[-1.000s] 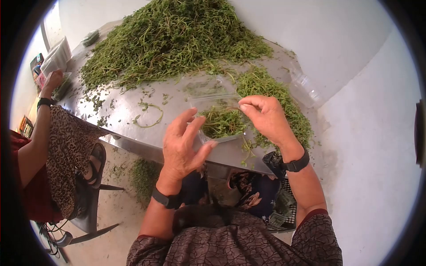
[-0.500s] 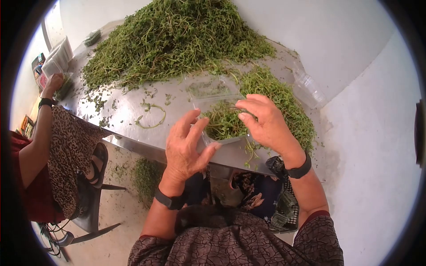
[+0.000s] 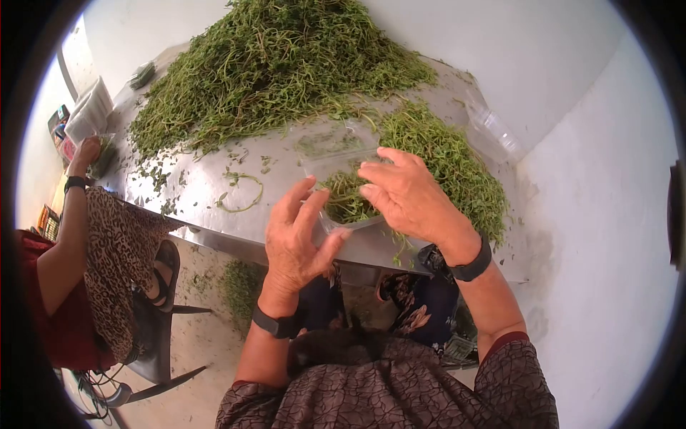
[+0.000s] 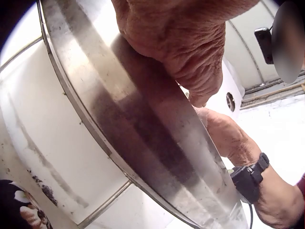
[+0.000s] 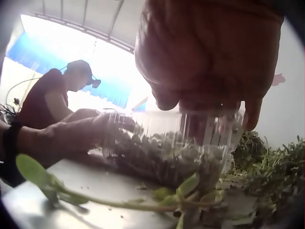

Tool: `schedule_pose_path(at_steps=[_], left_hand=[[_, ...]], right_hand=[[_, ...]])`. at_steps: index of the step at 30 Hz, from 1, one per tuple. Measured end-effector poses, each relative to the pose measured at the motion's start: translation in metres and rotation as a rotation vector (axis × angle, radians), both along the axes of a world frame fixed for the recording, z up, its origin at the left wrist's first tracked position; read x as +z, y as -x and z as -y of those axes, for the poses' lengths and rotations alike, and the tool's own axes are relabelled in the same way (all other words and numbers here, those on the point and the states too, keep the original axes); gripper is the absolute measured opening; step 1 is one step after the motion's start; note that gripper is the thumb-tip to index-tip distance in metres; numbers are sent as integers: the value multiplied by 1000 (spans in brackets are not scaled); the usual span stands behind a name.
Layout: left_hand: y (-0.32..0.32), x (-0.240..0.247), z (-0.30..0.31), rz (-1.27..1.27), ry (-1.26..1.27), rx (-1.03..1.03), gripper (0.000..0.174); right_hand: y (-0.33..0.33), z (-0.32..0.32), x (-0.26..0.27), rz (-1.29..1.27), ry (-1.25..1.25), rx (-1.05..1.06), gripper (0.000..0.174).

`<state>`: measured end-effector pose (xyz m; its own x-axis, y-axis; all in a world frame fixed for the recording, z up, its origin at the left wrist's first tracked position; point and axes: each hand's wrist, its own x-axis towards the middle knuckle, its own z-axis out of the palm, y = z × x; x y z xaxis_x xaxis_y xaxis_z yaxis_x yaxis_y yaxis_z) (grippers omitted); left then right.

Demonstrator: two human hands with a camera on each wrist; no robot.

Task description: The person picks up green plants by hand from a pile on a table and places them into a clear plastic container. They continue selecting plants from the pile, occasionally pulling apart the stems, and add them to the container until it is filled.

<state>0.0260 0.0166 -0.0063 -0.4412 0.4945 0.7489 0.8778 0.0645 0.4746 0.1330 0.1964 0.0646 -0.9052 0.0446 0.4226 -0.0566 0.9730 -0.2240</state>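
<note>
A clear plastic clamshell box lies on the metal table near its edge, lid folded back on the far side. Leafy green stems fill part of it. My left hand holds the box at its left side, thumb along the near wall and fingers at the rim. My right hand is over the box's right part with fingers pointing down; in the right wrist view its fingertips reach behind the clear wall, among the greens. A loose leafy stem lies in front of the box.
A large heap of greens covers the back of the metal table; a smaller pile lies right of the box. Clear empty containers stand by the right wall. Another person sits at the left beside stacked white containers.
My right hand has moved left from the box's right edge to over the greens, its fingers going from pinched together to spread. The left hand has stayed at the box's left side.
</note>
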Motion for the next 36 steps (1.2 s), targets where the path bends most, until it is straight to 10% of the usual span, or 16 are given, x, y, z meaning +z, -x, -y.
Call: schedule_pose_path(at_steps=[19, 36], left_hand=[[0, 52, 3, -212, 224, -133, 55], [-1, 55, -11, -144, 421, -228, 20]], right_hand=[[-90, 16, -55, -379, 696, -191, 28], [-91, 14, -61, -410, 756, -170, 22]])
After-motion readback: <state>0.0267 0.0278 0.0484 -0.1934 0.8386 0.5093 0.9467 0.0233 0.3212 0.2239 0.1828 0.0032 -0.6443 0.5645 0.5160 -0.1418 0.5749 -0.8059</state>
